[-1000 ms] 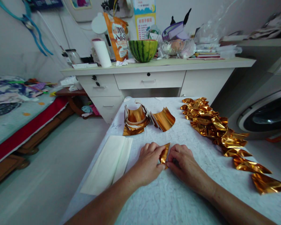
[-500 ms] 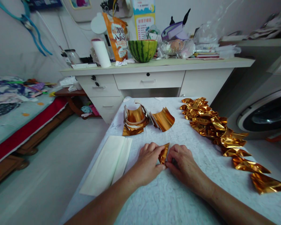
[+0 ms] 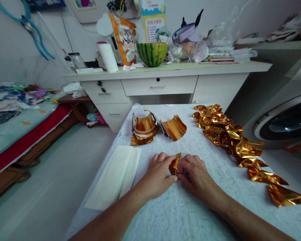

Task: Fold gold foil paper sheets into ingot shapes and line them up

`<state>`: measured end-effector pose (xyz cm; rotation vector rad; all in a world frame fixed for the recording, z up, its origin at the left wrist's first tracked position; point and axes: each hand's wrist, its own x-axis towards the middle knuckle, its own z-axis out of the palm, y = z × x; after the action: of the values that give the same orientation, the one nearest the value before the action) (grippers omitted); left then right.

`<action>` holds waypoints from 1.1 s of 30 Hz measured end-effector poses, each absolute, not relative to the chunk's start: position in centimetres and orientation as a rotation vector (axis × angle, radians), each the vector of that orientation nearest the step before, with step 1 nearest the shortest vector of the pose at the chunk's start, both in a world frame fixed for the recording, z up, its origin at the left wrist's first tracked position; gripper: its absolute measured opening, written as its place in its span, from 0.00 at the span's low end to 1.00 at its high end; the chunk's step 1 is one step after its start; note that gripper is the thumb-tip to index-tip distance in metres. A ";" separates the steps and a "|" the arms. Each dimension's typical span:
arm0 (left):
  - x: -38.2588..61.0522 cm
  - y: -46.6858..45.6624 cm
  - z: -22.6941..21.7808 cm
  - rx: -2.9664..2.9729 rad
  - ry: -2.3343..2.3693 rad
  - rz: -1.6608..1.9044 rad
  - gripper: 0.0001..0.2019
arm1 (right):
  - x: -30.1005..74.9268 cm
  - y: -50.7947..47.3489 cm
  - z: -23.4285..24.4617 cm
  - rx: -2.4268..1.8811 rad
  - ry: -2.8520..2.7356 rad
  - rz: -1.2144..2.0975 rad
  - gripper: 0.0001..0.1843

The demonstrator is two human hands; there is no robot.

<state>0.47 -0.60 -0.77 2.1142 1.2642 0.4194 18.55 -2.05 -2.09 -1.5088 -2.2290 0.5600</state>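
Observation:
Between my hands, just above the cloth-covered table [image 3: 165,214], is a small piece of gold foil paper [image 3: 175,164], partly rolled or folded. My left hand [image 3: 159,170] pinches it from the left with thumb and fingers. From the right, my right hand [image 3: 194,172] is closed on its lower edge, fingertips close to my left thumb. Beyond them lie a curled stack of gold foil sheets [image 3: 174,128] and a bundle of curved gold sheets [image 3: 144,125] with pale backs. A long row of folded gold foil pieces [image 3: 231,134] runs down the right side.
Folded cream paper [image 3: 112,177] lies left of my forearm. A white desk [image 3: 160,72] stands past the table, bearing a cut watermelon [image 3: 152,53] and an orange bag [image 3: 125,42]. A washing machine [image 3: 286,110] is at right, a bed [image 3: 22,127] at left.
My hands stay almost in the same place, still pinching the gold foil paper. The whole view has shifted very slightly.

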 end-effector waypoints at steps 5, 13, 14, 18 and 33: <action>0.7 -0.7 -1.0 2.123 1.289 0.455 0.26 | 18.6 -2.1 -2.1 -1.507 -2.232 0.563 0.04; 0.8 -0.7 -1.0 2.133 1.303 0.459 0.25 | 18.6 -2.3 -2.0 -1.510 -2.245 0.511 0.04; 0.8 -0.7 -1.1 2.133 1.302 0.462 0.25 | 18.6 -2.3 -2.0 -1.518 -2.238 0.493 0.05; 0.8 -0.7 -1.2 2.126 1.299 0.466 0.25 | 18.7 -2.3 -2.1 -1.551 -2.208 0.444 0.11; 0.9 -0.8 -1.0 2.152 1.306 0.463 0.26 | 21.1 -0.7 -2.0 -1.378 -2.169 0.472 0.19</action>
<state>0.88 -0.78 -0.97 2.1525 1.3058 0.4635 21.06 -0.73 -1.96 -1.3778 -2.1692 0.4723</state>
